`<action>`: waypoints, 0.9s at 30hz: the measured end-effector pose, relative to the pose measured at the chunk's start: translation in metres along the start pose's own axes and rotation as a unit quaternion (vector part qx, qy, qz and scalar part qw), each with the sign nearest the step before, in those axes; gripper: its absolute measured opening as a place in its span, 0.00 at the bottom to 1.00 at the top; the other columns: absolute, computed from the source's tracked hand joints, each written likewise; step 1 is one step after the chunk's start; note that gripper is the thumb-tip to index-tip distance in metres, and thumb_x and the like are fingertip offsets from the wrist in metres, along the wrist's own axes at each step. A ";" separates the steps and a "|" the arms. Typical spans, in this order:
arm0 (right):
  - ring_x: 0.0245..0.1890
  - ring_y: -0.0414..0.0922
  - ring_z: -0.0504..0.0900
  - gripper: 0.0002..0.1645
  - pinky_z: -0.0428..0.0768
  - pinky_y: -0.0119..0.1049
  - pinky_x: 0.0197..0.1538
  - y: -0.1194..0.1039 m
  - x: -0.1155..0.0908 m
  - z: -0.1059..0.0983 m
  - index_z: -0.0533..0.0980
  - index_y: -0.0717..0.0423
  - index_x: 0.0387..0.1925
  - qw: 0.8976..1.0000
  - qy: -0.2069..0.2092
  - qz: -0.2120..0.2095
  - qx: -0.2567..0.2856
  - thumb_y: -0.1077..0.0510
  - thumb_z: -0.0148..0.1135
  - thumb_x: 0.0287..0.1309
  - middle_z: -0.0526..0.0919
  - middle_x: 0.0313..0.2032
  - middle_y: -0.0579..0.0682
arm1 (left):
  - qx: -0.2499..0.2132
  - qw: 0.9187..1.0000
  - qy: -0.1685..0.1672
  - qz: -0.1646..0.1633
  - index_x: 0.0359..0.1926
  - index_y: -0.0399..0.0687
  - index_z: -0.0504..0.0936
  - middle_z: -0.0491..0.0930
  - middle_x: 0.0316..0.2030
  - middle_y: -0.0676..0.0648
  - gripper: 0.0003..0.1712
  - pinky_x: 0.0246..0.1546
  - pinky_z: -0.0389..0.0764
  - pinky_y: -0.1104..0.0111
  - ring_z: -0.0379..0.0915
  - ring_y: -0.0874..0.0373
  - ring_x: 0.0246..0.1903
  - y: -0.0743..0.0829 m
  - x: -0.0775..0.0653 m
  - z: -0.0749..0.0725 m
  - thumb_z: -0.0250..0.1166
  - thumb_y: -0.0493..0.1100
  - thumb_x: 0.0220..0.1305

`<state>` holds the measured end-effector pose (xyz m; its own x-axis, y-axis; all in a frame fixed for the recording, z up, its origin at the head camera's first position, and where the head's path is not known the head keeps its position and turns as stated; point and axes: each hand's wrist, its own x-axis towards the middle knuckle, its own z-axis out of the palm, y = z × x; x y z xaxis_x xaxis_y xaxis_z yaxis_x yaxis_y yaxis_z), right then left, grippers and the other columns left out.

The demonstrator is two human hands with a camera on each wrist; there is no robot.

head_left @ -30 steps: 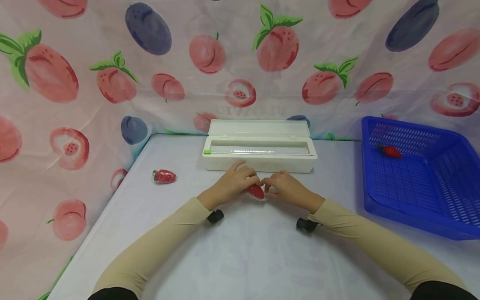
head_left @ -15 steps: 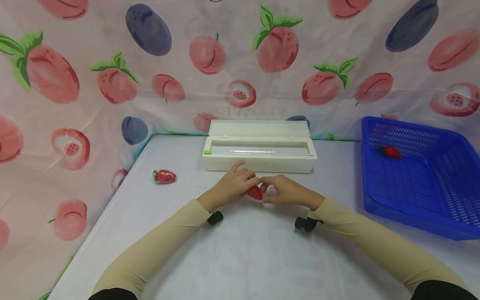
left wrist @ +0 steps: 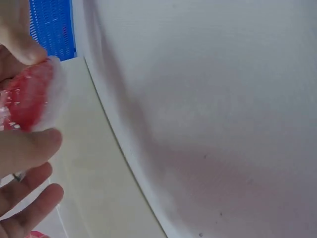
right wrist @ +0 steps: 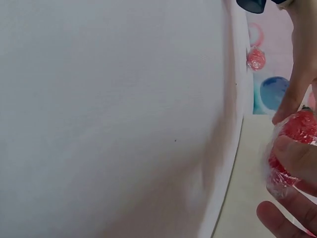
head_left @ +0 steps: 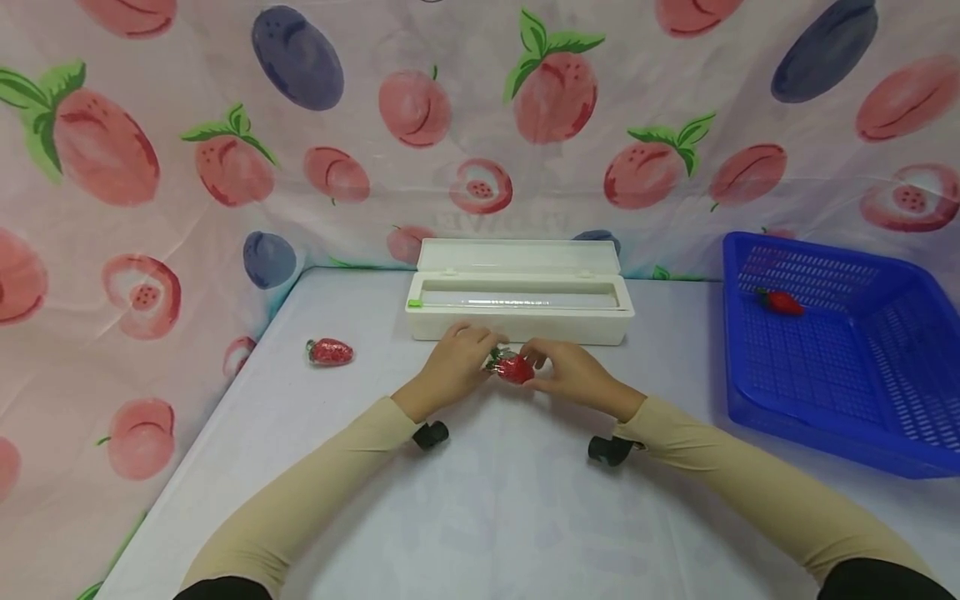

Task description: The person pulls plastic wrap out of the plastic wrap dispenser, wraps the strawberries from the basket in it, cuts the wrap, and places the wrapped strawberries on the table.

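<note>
Between my two hands is a red strawberry (head_left: 513,368) wrapped in clear cling film, its green leaves toward the left. My left hand (head_left: 450,365) holds the leafy end, and my right hand (head_left: 576,377) pinches the end on the right. Close up in the left wrist view, loose film edges the strawberry (left wrist: 30,96), with the left thumb (left wrist: 29,149) against it. The right wrist view shows the right thumb (right wrist: 299,157) pressed on the wrapped strawberry (right wrist: 297,128). Some of the right fingers lie partly hidden behind it.
Just behind the hands stands a white cling film dispenser (head_left: 517,327) with its lid raised. Another film-wrapped strawberry (head_left: 330,352) lies on the table to the left. At right, a blue basket (head_left: 738,392) contains an unwrapped strawberry (head_left: 784,303).
The strawberry has been turned and raised slightly toward the dispenser, so its leaves now show. The left fingers have shifted to its leafy end; the right hand has moved in onto the other end.
</note>
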<state>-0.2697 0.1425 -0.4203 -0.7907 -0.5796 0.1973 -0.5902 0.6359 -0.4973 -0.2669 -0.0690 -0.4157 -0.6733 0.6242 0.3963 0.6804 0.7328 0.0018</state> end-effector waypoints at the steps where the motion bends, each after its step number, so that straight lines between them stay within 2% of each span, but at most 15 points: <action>1: 0.37 0.43 0.81 0.23 0.80 0.39 0.42 0.000 0.000 0.000 0.76 0.55 0.44 1.000 0.004 -0.002 -0.009 0.59 0.73 0.44 0.85 0.37 0.48 | -0.003 1.000 -0.011 -0.002 0.50 0.47 0.78 0.83 0.43 0.49 0.25 0.60 0.69 0.55 0.78 0.56 0.47 0.000 0.000 -0.001 0.73 0.43 0.49; 4: 0.37 0.43 0.80 0.22 0.80 0.36 0.41 0.000 0.002 0.001 0.77 0.54 0.42 0.999 0.012 -0.008 -0.035 0.59 0.74 0.43 0.85 0.36 0.47 | -0.009 1.000 -0.030 -0.003 0.45 0.50 0.81 0.83 0.40 0.51 0.21 0.61 0.68 0.54 0.78 0.58 0.45 0.000 0.000 -0.004 0.74 0.46 0.48; 9: 0.36 0.42 0.80 0.21 0.80 0.36 0.40 -0.003 0.003 0.002 0.78 0.54 0.41 0.999 0.009 -0.015 -0.043 0.59 0.74 0.42 0.85 0.35 0.46 | 0.004 0.999 -0.036 0.015 0.41 0.50 0.82 0.85 0.37 0.52 0.17 0.63 0.65 0.53 0.79 0.58 0.42 -0.001 -0.001 -0.006 0.73 0.43 0.48; 11: 0.36 0.41 0.80 0.21 0.80 0.35 0.40 -0.004 0.003 0.003 0.78 0.54 0.41 0.999 0.006 -0.013 -0.042 0.59 0.74 0.42 0.85 0.34 0.46 | 0.017 0.999 -0.034 0.023 0.42 0.50 0.82 0.85 0.38 0.52 0.17 0.63 0.65 0.52 0.79 0.58 0.42 -0.002 -0.002 -0.005 0.73 0.42 0.48; 13: 0.35 0.42 0.80 0.21 0.79 0.35 0.40 -0.005 0.004 0.004 0.77 0.55 0.41 0.999 0.005 -0.007 -0.042 0.58 0.74 0.42 0.84 0.34 0.47 | 0.027 0.999 -0.030 0.023 0.46 0.48 0.80 0.84 0.42 0.51 0.21 0.63 0.65 0.51 0.79 0.56 0.45 -0.004 -0.003 -0.004 0.73 0.41 0.49; 15: 0.35 0.42 0.80 0.21 0.79 0.36 0.40 -0.007 0.004 0.005 0.77 0.55 0.41 0.999 0.010 -0.001 -0.043 0.57 0.74 0.43 0.85 0.34 0.47 | 0.035 0.999 -0.031 0.006 0.54 0.46 0.76 0.82 0.46 0.48 0.29 0.62 0.65 0.52 0.77 0.54 0.49 -0.005 -0.004 -0.003 0.72 0.44 0.50; 18: 0.35 0.43 0.81 0.20 0.80 0.37 0.39 -0.010 0.006 0.006 0.77 0.56 0.41 0.999 0.026 0.003 -0.042 0.57 0.73 0.44 0.85 0.34 0.49 | 0.043 0.998 -0.029 -0.040 0.64 0.44 0.66 0.78 0.53 0.46 0.41 0.62 0.65 0.53 0.73 0.52 0.55 -0.007 -0.007 -0.001 0.72 0.49 0.50; 20: 0.34 0.44 0.81 0.19 0.79 0.37 0.39 -0.010 0.008 0.008 0.77 0.56 0.40 0.998 0.041 0.003 -0.044 0.57 0.73 0.44 0.85 0.34 0.49 | 0.051 0.996 -0.022 -0.064 0.65 0.46 0.64 0.76 0.55 0.45 0.45 0.63 0.64 0.54 0.71 0.52 0.57 -0.009 -0.010 0.000 0.73 0.53 0.48; 21: 0.34 0.44 0.81 0.19 0.79 0.37 0.38 -0.011 0.009 0.009 0.77 0.57 0.39 0.998 0.048 0.002 -0.043 0.57 0.73 0.44 0.85 0.33 0.49 | 0.052 0.996 -0.011 -0.066 0.65 0.47 0.64 0.76 0.55 0.45 0.46 0.62 0.64 0.54 0.71 0.52 0.57 -0.009 -0.012 -0.001 0.74 0.53 0.47; 23: 0.33 0.44 0.81 0.18 0.79 0.36 0.37 -0.012 0.012 0.011 0.77 0.57 0.39 0.997 0.060 0.005 -0.040 0.57 0.73 0.44 0.85 0.32 0.49 | 0.060 0.997 0.014 -0.049 0.62 0.49 0.68 0.75 0.54 0.45 0.43 0.62 0.65 0.53 0.71 0.51 0.57 -0.010 -0.014 -0.001 0.75 0.52 0.45; 27: 0.33 0.43 0.81 0.19 0.78 0.36 0.38 -0.018 0.017 0.017 0.77 0.58 0.39 0.998 0.067 0.008 -0.014 0.57 0.73 0.44 0.84 0.32 0.50 | 0.081 0.994 0.063 0.022 0.53 0.53 0.75 0.77 0.49 0.47 0.32 0.61 0.67 0.51 0.71 0.51 0.53 -0.012 -0.017 -0.004 0.76 0.49 0.45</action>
<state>-0.2693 0.1121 -0.4225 -0.8133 -0.4978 0.3014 -0.5806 0.6591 -0.4781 -0.2628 -0.0898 -0.4189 -0.5955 0.6246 0.5053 0.6455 0.7464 -0.1618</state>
